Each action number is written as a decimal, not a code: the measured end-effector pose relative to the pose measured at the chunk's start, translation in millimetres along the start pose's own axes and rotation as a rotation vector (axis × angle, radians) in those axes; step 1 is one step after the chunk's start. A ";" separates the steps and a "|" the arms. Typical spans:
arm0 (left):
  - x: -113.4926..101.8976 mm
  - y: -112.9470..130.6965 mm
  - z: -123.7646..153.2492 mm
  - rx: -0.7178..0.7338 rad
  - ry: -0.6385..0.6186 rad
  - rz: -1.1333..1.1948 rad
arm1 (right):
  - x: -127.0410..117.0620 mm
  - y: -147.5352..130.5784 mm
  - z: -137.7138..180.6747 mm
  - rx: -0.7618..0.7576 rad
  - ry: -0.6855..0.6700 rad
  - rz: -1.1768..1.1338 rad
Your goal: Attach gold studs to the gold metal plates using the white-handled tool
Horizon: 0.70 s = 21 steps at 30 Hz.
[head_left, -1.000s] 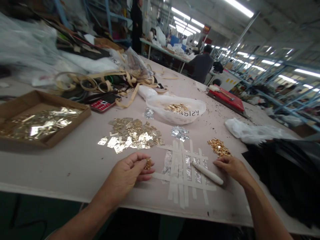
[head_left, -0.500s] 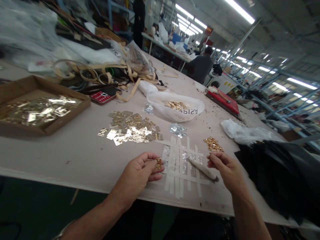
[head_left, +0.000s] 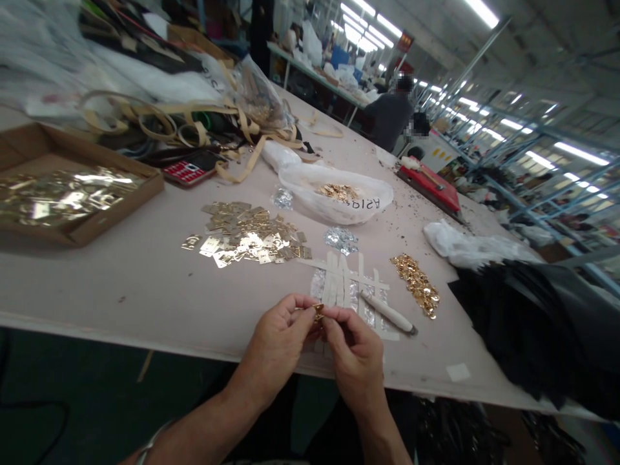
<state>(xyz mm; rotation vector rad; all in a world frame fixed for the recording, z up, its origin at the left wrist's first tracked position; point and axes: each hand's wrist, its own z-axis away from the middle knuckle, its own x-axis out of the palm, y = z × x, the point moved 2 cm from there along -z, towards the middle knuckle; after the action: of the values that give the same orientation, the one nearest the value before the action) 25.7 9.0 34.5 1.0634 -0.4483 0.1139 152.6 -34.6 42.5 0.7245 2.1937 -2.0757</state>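
left hand [head_left: 278, 339] and right hand [head_left: 356, 352] pinching a small gold piece [head_left: 318, 312], possibly a hinge | white-handled tool [head_left: 387, 312] lying just beside on taped table [head_left: 145, 290]

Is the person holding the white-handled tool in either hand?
No, the white-handled tool lies on the table, while the left hand and right hand together pinch a small gold piece.

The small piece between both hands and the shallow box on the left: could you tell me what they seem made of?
The small piece, pinched by the left hand and right hand, looks like gold-toned metal, glinting; solid or plated cannot be told. The shallow box looks like plain brown cardboard, matte, with folded walls.
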 end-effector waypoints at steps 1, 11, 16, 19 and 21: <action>-0.4 -0.4 0.0 0.007 0.000 -0.008 | 0.0 -0.9 0.8 -0.031 0.009 0.043; -2.6 -7.2 1.6 0.077 -0.003 -0.080 | 3.8 7.1 5.2 -0.005 0.059 0.078; -2.8 -10.2 5.8 0.116 -0.014 -0.161 | 3.3 7.6 6.4 0.003 0.095 0.066; -1.8 -13.9 5.5 0.087 -0.078 -0.165 | 1.2 8.7 5.9 -0.002 0.076 0.071; -0.7 -14.9 4.7 0.080 -0.130 -0.166 | -1.0 10.3 5.8 0.000 0.068 0.080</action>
<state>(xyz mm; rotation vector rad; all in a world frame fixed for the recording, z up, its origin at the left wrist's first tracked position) 28.2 -2.3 23.9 1.1871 -0.4736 -0.0856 155.4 -40.4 32.6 0.8800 2.1600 -2.0421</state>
